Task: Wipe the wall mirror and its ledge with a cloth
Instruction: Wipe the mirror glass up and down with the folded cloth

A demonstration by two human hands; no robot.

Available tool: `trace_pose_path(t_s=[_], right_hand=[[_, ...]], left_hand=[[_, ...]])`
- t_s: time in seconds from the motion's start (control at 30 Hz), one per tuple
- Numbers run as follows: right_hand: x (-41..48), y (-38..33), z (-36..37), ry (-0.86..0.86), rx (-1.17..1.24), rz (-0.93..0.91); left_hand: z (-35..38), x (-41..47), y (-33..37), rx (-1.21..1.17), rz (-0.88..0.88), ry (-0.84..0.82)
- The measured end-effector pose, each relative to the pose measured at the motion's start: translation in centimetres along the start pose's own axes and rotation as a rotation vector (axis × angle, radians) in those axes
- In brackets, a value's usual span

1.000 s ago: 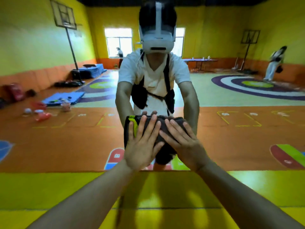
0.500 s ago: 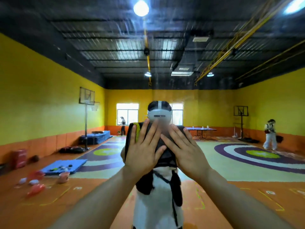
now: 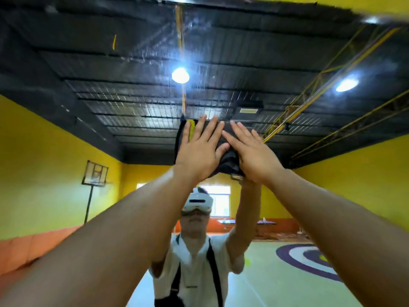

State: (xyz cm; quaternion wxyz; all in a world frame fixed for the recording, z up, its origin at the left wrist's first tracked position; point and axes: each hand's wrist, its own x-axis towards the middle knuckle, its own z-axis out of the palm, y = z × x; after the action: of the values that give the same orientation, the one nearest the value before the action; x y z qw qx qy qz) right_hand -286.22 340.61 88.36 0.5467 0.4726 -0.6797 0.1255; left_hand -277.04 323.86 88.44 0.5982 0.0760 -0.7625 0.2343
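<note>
The wall mirror [image 3: 88, 129] fills almost the whole view and reflects a yellow-walled hall and a person in a white headset. A dark cloth [image 3: 230, 159] with a yellow-green edge is pressed flat against the glass high up. My left hand [image 3: 199, 149] lies on the cloth's left half with fingers straight and spread. My right hand [image 3: 254, 155] lies on its right half, also flat, its fingers angled toward the left hand. Both arms reach up. The mirror's top edge [image 3: 332, 9] shows at the upper right. The ledge is out of view.
Above the mirror's top edge, a strip of yellow wall [image 3: 354, 3] runs across the upper right corner. In the reflection are a basketball hoop stand [image 3: 94, 176], ceiling lamps, orange wall padding and a floor with a purple target.
Both hands have slid the cloth up the glass, from waist height in the reflection to above the reflected head. The view has tilted up from the floor to the ceiling.
</note>
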Motion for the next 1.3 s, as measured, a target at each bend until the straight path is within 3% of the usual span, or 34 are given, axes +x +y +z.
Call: trace_pose_path(t_s=[0.13, 0.23, 0.3, 0.57, 0.97, 1.3], right_hand=[[0.4, -1.3, -1.7, -0.019, 0.016, 0.076], [0.4, -4.1, -1.9, 0.217, 0.220, 0.305], [1.0, -5.4, -1.0, 0.313, 0.278, 0.346], [0.3, -3.9, 3.4, 0.328, -0.047, 0.192], [-1.3, 2.6, 2.4, 0.325, -0.083, 0.050], [-5.7, 4.5, 3.5, 0.385, -0.025, 0.092]], left_hand=[[-0.5, -0.1, 0.0, -0.100, -0.014, 0.021], [-0.4, -0.3, 0.1, -0.136, -0.026, 0.073], [-0.2, -0.6, 0.3, -0.126, -0.041, 0.096], [0.1, -2.2, 0.9, -0.038, -0.057, 0.110], [1.2, -0.2, 6.4, 0.002, -0.132, 0.061], [2.0, -1.5, 11.2, 0.065, -0.135, 0.078]])
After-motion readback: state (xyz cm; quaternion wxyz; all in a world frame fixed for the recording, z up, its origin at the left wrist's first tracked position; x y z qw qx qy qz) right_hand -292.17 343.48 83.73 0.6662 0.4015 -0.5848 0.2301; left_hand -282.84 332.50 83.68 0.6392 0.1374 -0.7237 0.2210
